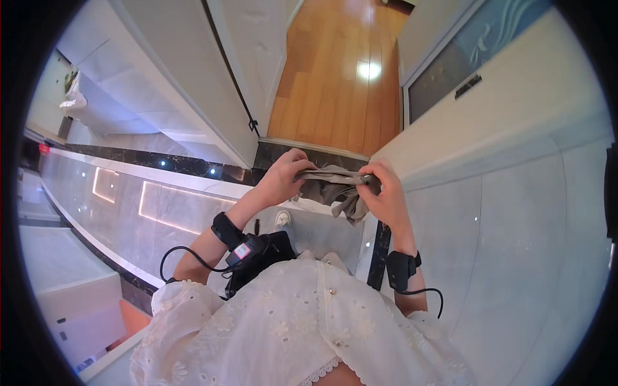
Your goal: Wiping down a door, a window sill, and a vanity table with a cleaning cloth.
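A grey-beige piece of cloth (351, 202), perhaps a garment, hangs between my two hands in front of my body. My left hand (285, 176) pinches one end of its folded upper edge between thumb and fingers. At the opposite end, my right hand (385, 188) grips the same edge, where a small dark shiny spot shows by the thumb. The edge is stretched nearly straight, and the lower part falls in loose, crumpled folds. What kind of garment it is, I cannot tell. Black strapped devices with cables sit on both forearms.
Ahead lies a doorway onto a wooden floor (333, 82), behind a dark stone threshold (275, 154). A white door (193, 72) stands on the left, a tiled wall (483, 231) on the right. Below my hands are grey floor tiles (328, 236) and a white shoe (283, 219).
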`<state>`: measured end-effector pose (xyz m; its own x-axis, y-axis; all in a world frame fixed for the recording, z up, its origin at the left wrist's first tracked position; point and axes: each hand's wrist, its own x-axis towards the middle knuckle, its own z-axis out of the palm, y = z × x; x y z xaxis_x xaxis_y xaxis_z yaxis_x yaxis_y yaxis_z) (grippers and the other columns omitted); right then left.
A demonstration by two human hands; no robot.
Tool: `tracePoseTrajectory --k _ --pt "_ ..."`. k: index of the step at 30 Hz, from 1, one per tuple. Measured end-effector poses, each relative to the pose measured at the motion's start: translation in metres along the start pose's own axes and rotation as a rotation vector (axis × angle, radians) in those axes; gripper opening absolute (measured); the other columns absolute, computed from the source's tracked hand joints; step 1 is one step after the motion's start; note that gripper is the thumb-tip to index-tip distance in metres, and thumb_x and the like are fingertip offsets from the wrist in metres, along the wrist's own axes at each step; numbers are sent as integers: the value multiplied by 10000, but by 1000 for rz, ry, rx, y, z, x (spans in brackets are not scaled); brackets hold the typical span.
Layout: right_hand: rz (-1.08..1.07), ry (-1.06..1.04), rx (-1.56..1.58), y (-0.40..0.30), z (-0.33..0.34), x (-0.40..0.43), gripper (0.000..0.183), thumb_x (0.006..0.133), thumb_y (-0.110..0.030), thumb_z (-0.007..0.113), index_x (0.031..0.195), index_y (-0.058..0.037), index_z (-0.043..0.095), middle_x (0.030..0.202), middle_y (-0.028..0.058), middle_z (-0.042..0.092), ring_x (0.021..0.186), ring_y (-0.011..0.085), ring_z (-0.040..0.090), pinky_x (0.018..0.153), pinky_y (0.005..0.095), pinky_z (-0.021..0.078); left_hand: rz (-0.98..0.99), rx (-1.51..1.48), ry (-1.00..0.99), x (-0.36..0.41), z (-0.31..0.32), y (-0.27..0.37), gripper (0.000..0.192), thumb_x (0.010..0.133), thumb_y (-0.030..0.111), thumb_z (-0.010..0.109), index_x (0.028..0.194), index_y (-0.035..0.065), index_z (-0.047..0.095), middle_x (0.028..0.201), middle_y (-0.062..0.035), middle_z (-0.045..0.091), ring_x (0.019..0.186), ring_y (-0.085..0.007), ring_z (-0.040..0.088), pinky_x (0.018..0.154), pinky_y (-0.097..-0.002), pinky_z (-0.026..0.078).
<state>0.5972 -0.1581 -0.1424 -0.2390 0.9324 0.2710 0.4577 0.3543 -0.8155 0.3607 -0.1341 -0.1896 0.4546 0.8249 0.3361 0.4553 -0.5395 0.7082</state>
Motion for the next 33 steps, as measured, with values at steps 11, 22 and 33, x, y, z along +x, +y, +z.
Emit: tracePoseTrajectory --k 11,22,33 --pt "174 148 50 -27 34 80 184 733 44 582 908 -5 555 1018 106 564 937 192 541 817 273 409 -418 -977 -265 41 -63 -38 290 887 244 511 1002 -14 576 852 1 578 786 -46 481 683 -223 413" --pt "-148 -49 -28 -11 35 79 229 714 64 554 917 -41 548 913 112 535 823 270 549 713 291 438 -680 -1506 125 59 -47 -32 269 900 212 471 1040 -17 499 938 -68 572 871 -135 559 765 -284 471" --pt "-244 -77 19 12 38 68 254 710 85 496 916 -59 538 1005 156 509 829 320 542 707 334 445 -745 -1514 272 62 -37 -18 255 905 202 447 1025 -17 502 995 -91 574 891 -174 578 795 -304 478"
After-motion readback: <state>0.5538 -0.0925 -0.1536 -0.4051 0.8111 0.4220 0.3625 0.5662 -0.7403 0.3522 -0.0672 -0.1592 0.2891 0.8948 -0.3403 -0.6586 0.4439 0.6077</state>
